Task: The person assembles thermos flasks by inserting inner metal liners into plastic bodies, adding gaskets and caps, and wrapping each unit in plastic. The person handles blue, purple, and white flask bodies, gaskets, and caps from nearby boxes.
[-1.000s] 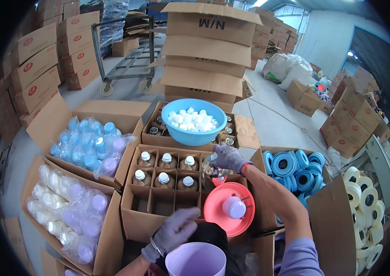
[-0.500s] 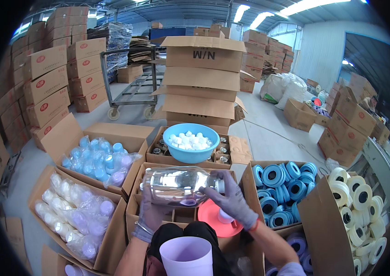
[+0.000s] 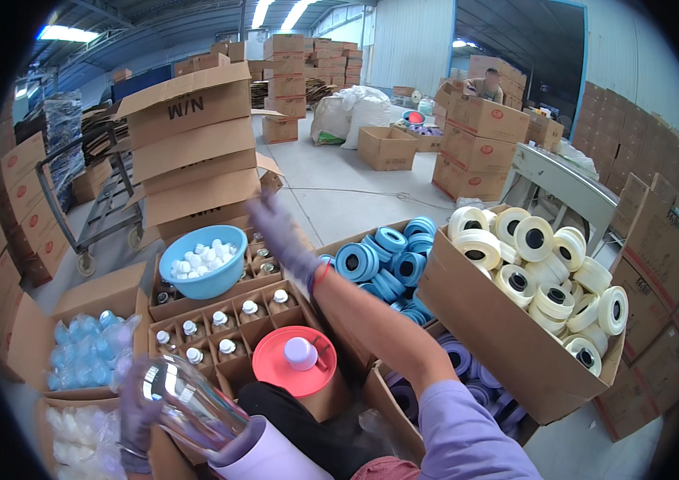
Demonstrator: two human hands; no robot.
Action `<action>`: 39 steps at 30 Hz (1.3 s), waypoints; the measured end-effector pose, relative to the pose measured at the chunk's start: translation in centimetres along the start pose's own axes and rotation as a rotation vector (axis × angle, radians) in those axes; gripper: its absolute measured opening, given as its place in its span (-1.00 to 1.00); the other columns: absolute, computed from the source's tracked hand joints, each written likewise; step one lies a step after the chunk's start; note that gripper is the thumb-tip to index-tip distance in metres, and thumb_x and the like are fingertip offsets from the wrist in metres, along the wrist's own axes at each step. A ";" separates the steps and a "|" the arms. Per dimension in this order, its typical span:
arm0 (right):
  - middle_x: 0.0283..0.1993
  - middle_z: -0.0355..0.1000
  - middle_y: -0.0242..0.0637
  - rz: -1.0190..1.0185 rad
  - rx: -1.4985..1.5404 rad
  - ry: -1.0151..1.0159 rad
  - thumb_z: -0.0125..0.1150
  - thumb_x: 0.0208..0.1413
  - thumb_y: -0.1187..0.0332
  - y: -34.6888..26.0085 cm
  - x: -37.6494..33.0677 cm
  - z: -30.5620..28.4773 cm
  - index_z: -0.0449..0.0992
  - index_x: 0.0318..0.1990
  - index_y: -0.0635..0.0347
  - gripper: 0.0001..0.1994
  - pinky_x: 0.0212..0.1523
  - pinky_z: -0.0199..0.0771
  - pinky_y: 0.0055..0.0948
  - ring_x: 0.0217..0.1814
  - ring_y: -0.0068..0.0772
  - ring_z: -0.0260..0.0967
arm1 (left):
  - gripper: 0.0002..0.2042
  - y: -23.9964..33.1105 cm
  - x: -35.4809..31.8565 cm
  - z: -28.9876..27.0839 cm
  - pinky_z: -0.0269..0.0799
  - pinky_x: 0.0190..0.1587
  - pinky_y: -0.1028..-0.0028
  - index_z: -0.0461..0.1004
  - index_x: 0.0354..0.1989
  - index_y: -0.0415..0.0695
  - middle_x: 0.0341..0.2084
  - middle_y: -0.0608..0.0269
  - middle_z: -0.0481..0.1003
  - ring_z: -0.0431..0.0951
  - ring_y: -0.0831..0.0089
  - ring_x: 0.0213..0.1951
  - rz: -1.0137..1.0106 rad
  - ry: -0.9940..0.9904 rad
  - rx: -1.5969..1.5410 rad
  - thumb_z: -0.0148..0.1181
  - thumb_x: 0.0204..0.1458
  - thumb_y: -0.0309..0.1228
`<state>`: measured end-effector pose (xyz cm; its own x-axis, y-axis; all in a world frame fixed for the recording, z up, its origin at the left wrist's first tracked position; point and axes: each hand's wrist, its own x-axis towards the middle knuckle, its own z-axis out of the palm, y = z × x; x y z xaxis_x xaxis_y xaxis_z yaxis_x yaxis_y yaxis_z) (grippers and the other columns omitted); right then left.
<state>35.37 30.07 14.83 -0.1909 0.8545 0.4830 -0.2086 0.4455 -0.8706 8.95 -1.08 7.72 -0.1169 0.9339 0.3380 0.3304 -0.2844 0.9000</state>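
A large clear, shiny bottle (image 3: 194, 400) is tilted in front of me, with my left hand (image 3: 139, 412) closed round its upper left end. Its lower end meets the mouth of a lilac plastic cup (image 3: 271, 454) at my lap; how far it goes inside I cannot tell. My right hand (image 3: 279, 232), gloved in grey and a little blurred, is stretched out forward with its fingers extended and nothing visible in it. It hovers near the right edge of a carton of bottles, beside a light blue basin (image 3: 203, 262) of white caps (image 3: 207, 258).
A divided carton of white-capped bottles (image 3: 219, 320) stands ahead, with a coral-red disc (image 3: 287, 376) and a lilac cap (image 3: 301, 354) on it. Cartons of blue rings (image 3: 391, 260), cream rings (image 3: 547, 272) and purple rings (image 3: 459, 372) line the right. Wrapped blue pieces (image 3: 87, 352) lie left.
The view has turned right. My right hand has let go of the bottle and reached far forward. The bottle, in my left hand, has been lowered to the lilac cup.
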 end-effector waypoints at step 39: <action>0.05 0.39 -0.10 -0.215 -0.029 -0.642 0.49 -0.12 0.25 -7.4 -26.2 10.3 0.42 0.15 0.24 -0.36 0.09 0.45 -0.29 0.08 -0.13 0.43 | -0.48 -1.8 -16.5 4.8 0.44 -0.03 0.29 0.44 0.06 -0.12 -0.24 0.09 0.52 0.56 0.21 -0.16 -0.422 0.448 -0.433 0.38 -0.11 -0.23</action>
<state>32.04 1.63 9.58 -0.6822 0.4219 0.5972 -0.2811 0.6026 -0.7469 14.81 -14.94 -0.76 -0.5526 0.8310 -0.0637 -0.2145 -0.0679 0.9744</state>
